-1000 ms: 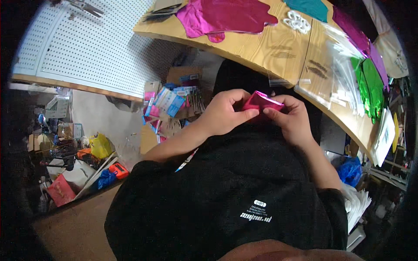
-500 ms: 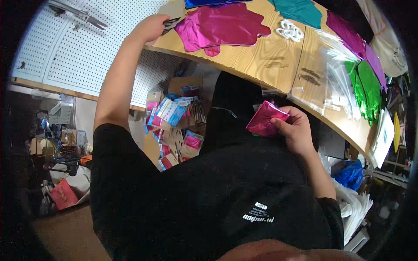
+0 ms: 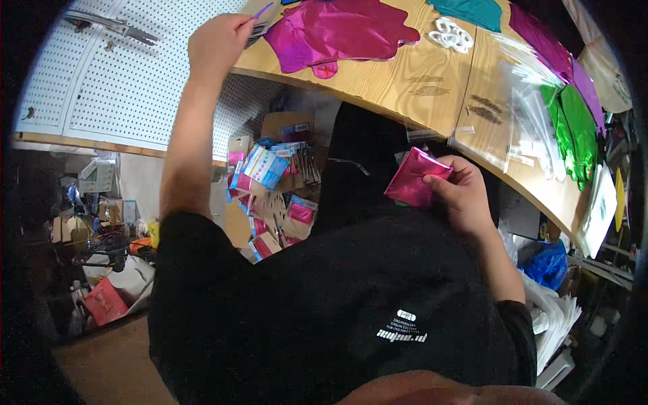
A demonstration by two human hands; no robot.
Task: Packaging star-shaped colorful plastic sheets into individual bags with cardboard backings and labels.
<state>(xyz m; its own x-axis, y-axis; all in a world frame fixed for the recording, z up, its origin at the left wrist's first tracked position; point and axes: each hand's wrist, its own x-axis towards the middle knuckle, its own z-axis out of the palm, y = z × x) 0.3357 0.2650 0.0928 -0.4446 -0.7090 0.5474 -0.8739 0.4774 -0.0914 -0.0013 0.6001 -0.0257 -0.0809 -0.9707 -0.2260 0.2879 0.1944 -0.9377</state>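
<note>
1. Just off the near edge of the pale wood-grain table [image 3: 371, 82], the right hand [image 3: 453, 185] holds a folded, shiny magenta foil packet [image 3: 413, 174], its thumb pressed on the near face.
2. At the table's left end, the left hand [image 3: 221, 44] has thumb and fingers pinched on a thin, flat piece with a purple edge [image 3: 263, 10]; whether that is one layer or several I cannot tell.
3. The packet could unfold or slip below the table's edge, I judge, if the thumb eased, because the foil looks slick and only one hand holds it.
4. The purple-edged piece might bend or bring a second one along, since thin flat pieces tend to cling together.
5. Near the table's left end lies a broad, glossy magenta foil sheet [image 3: 344, 34]; a low sweep of the left forearm could drag it.
6. Farther right on the table are a heap of white looped strips [image 3: 451, 35], clear plastic sleeves [image 3: 530, 131] and crumpled green metallic foil [image 3: 570, 138].
7. Below the table's left part, a pile of blue-and-pink flat packages [image 3: 263, 167] lies under the left arm's reach; a dropped piece could be lost among them.
</note>
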